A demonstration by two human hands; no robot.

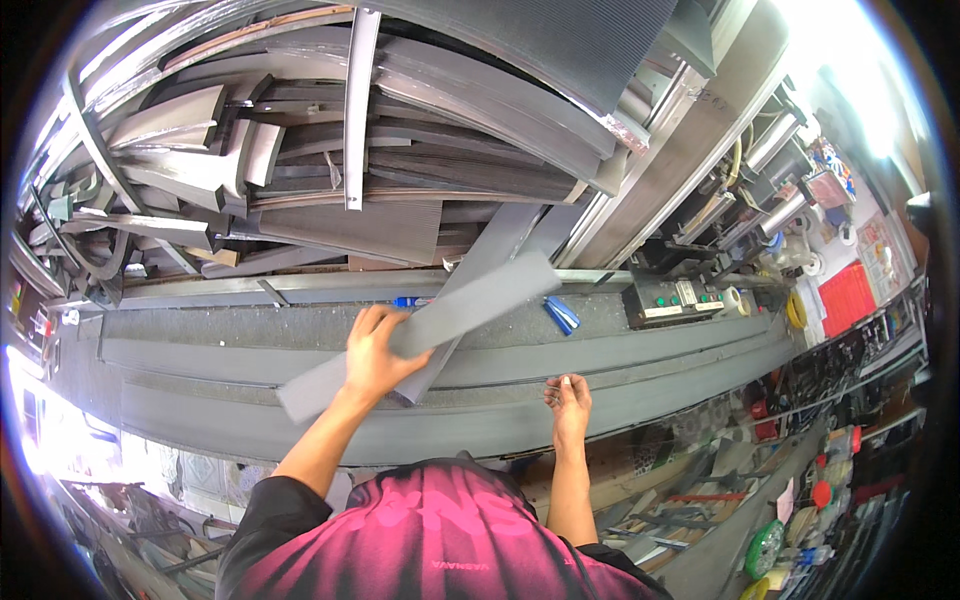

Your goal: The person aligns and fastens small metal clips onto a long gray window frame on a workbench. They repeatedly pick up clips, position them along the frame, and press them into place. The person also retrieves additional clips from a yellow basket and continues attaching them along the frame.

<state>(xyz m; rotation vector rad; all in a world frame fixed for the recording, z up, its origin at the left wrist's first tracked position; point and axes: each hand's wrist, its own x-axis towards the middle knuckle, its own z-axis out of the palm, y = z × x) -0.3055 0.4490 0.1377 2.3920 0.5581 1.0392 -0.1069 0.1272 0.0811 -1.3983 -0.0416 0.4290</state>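
Observation:
A flat grey strip (480, 303) is gripped near its middle by my left hand (376, 355), with thumb and fingers closed across it. It is held at a slant over the bench, its far end up and to the right. Under it, another grey strip (497, 240) leans between the bench and the rack. My right hand (568, 400) is over the near part of the bench, apart from the strip. Its fingers are curled against the thumb; whatever they hold, if anything, is too small to make out. Long grey panels (260, 425) lie along the bench.
A blue stapler-like tool (562, 315) and a blue marker-like object (410, 301) lie at the bench's far side. Behind, a rack (360, 110) holds stacked grey strips. A control box with green buttons (675, 303) stands to the right, near a red sheet (846, 300).

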